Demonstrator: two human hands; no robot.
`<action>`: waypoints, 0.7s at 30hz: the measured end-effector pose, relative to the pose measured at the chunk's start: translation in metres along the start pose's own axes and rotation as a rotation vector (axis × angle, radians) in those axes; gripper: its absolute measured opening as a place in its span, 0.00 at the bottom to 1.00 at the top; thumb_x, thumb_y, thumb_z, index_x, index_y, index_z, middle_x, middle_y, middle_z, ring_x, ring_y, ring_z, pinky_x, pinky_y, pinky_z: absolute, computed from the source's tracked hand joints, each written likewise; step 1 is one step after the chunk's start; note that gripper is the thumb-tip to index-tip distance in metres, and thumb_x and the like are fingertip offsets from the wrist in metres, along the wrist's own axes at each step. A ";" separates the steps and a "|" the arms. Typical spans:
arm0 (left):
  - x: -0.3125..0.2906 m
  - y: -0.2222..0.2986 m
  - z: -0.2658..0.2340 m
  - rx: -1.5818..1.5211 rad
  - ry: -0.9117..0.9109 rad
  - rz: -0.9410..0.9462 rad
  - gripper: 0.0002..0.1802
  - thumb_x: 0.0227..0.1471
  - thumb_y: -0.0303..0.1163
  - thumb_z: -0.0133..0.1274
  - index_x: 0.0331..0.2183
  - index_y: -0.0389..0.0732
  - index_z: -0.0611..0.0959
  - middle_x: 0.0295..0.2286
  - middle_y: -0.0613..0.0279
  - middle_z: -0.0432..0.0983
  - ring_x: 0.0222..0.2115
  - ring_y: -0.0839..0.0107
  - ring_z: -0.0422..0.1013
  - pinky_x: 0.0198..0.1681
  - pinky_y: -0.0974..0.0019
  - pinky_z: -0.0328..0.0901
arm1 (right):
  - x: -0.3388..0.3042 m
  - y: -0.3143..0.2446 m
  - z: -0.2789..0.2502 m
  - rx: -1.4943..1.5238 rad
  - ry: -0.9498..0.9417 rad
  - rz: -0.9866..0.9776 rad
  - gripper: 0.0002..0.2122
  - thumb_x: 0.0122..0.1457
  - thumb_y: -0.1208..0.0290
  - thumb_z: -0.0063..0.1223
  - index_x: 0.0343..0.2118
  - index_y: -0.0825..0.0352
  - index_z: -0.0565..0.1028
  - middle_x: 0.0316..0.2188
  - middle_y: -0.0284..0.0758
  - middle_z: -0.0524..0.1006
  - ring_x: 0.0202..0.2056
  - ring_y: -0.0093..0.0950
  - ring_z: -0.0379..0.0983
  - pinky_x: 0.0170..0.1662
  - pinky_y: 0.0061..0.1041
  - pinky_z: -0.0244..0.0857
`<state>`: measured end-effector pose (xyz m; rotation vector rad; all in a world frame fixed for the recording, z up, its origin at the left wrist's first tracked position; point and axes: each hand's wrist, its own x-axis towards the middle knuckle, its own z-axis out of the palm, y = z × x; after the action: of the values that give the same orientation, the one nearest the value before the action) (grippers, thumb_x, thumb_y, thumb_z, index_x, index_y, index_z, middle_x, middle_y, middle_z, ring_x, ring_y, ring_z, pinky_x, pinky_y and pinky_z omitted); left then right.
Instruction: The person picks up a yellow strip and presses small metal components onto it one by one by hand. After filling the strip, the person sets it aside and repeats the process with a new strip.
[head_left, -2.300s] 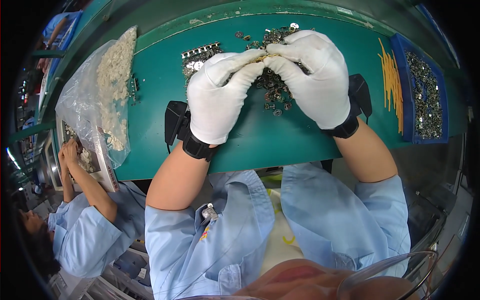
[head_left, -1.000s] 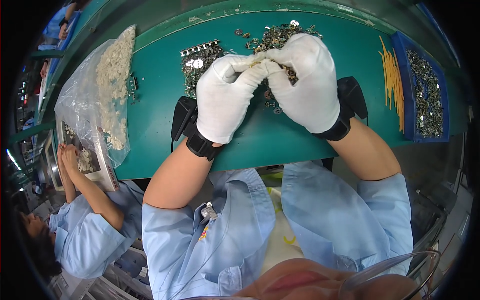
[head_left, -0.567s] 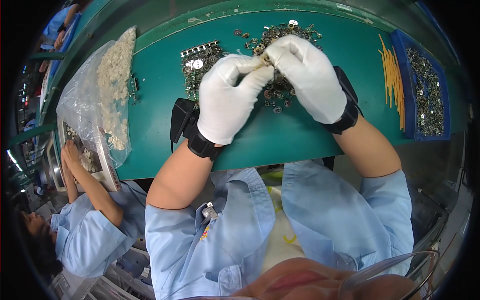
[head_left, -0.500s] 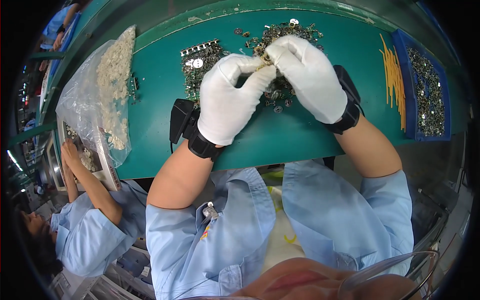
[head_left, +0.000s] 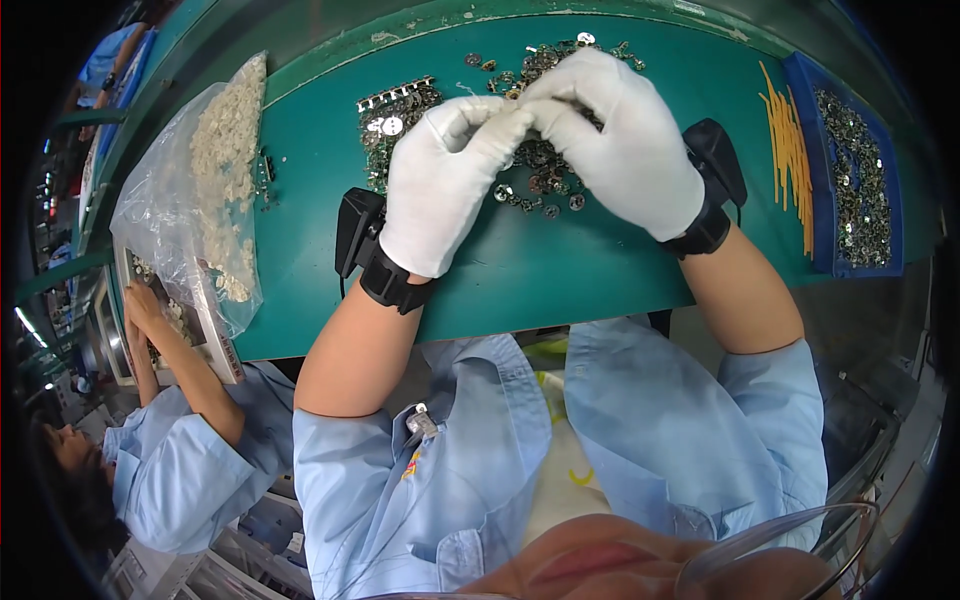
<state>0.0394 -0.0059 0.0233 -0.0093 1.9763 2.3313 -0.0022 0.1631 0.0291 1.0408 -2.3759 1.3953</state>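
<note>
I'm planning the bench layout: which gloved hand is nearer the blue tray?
Right. The right hand is left of the blue tray, across the yellow sticks; the left hand is farther left, beyond the right hand.

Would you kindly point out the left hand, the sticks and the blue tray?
Left hand (head_left: pixel 437 187): head view, middle of the glove.
Sticks (head_left: pixel 790 150): head view, middle of the group.
Blue tray (head_left: pixel 826 215): head view, left wall.

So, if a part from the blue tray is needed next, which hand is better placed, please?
Right, I would judge: the right hand is nearer the blue tray, which lies on that side beyond the yellow sticks. The left hand is farther across.
</note>
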 end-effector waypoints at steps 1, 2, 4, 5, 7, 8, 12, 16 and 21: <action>-0.001 0.000 0.001 0.001 0.001 -0.001 0.08 0.51 0.28 0.56 0.32 0.32 0.79 0.26 0.69 0.74 0.26 0.84 0.66 0.29 0.78 0.63 | -0.001 0.000 0.002 0.001 0.000 0.000 0.06 0.57 0.73 0.47 0.30 0.70 0.73 0.26 0.29 0.70 0.29 0.17 0.65 0.34 0.18 0.59; -0.002 -0.001 0.003 0.065 0.032 0.057 0.08 0.51 0.28 0.56 0.32 0.32 0.79 0.26 0.69 0.74 0.26 0.83 0.67 0.29 0.78 0.64 | -0.002 0.000 0.004 0.162 -0.018 0.136 0.06 0.57 0.73 0.47 0.30 0.70 0.73 0.27 0.30 0.71 0.30 0.17 0.65 0.34 0.18 0.59; -0.003 -0.003 0.006 0.192 0.090 0.172 0.08 0.50 0.28 0.57 0.31 0.33 0.79 0.26 0.67 0.74 0.26 0.82 0.68 0.29 0.77 0.64 | -0.003 -0.002 0.007 0.481 -0.051 0.409 0.06 0.58 0.73 0.47 0.31 0.70 0.73 0.27 0.30 0.71 0.30 0.18 0.66 0.36 0.18 0.60; -0.003 -0.005 0.005 0.193 0.090 0.171 0.08 0.50 0.28 0.57 0.31 0.33 0.79 0.26 0.67 0.74 0.26 0.82 0.68 0.29 0.77 0.64 | -0.003 -0.003 0.007 0.482 -0.050 0.409 0.06 0.58 0.73 0.47 0.31 0.70 0.73 0.27 0.30 0.71 0.30 0.18 0.66 0.36 0.18 0.60; -0.003 -0.009 0.004 0.300 0.120 0.231 0.07 0.50 0.28 0.57 0.30 0.33 0.79 0.26 0.65 0.74 0.26 0.80 0.69 0.30 0.76 0.65 | -0.002 -0.006 0.005 0.582 -0.060 0.496 0.05 0.58 0.73 0.48 0.31 0.69 0.74 0.28 0.31 0.72 0.31 0.19 0.67 0.37 0.18 0.60; -0.002 -0.010 0.004 0.353 0.134 0.260 0.07 0.49 0.27 0.57 0.30 0.33 0.80 0.27 0.64 0.74 0.27 0.79 0.69 0.30 0.76 0.65 | -0.001 -0.006 0.005 0.631 -0.064 0.540 0.05 0.58 0.73 0.48 0.31 0.69 0.74 0.29 0.31 0.72 0.32 0.20 0.67 0.37 0.18 0.60; 0.000 -0.011 0.003 0.544 0.162 0.484 0.07 0.49 0.27 0.57 0.29 0.33 0.80 0.27 0.63 0.75 0.27 0.78 0.70 0.30 0.75 0.66 | -0.005 -0.001 0.013 0.300 0.067 0.253 0.05 0.57 0.74 0.50 0.30 0.70 0.73 0.29 0.32 0.73 0.31 0.22 0.69 0.36 0.21 0.62; -0.002 -0.011 0.003 0.459 0.164 0.336 0.06 0.49 0.27 0.57 0.28 0.33 0.79 0.27 0.62 0.75 0.26 0.77 0.70 0.30 0.73 0.66 | 0.000 -0.008 0.008 -0.159 0.111 -0.085 0.03 0.55 0.75 0.52 0.30 0.69 0.74 0.27 0.34 0.73 0.30 0.24 0.71 0.34 0.23 0.64; 0.000 -0.006 -0.001 -0.102 -0.052 -0.032 0.07 0.49 0.28 0.57 0.28 0.34 0.79 0.28 0.61 0.75 0.28 0.75 0.71 0.33 0.72 0.66 | 0.004 -0.012 0.001 -0.310 0.058 -0.213 0.02 0.52 0.78 0.54 0.28 0.69 0.74 0.25 0.37 0.73 0.29 0.28 0.73 0.34 0.27 0.66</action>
<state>0.0398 -0.0059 0.0173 0.0131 1.8185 2.3849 0.0035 0.1566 0.0387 1.1086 -2.2659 0.9354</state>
